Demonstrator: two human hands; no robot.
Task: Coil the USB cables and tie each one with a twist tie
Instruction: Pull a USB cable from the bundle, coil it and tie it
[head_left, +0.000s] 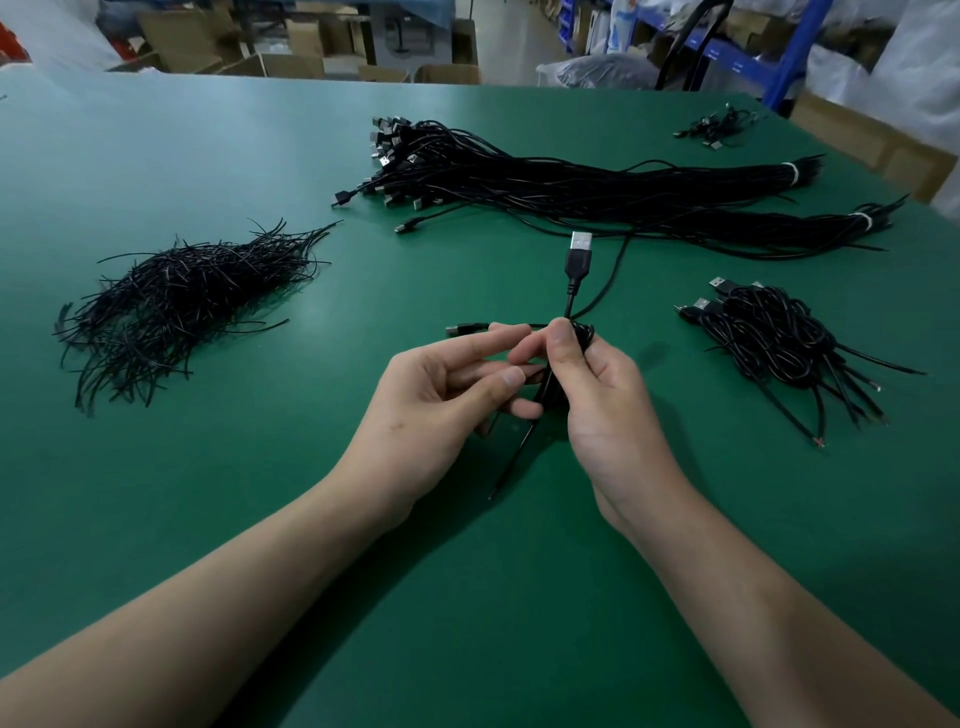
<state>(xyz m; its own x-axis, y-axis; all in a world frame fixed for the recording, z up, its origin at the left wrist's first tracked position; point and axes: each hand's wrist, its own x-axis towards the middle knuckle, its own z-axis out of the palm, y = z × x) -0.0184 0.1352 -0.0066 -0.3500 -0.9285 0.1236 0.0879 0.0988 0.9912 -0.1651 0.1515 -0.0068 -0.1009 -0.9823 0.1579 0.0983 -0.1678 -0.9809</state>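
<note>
Right hand (602, 405) pinches cable (583, 333), plug (579, 258) pointing up

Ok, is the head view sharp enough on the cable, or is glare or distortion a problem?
Head view: left hand, right hand and the cable they hold are sharp; soft glare pales the green table far left; wide-angle distortion slightly bows its far edge.

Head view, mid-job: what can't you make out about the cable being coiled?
Head view: loop count of the cable, covered by the fingers of the right hand.
Head view: whether the thin strand below the left hand is twist tie or cable tail; too thin.
Head view: far bunch, small and blurred.
</note>
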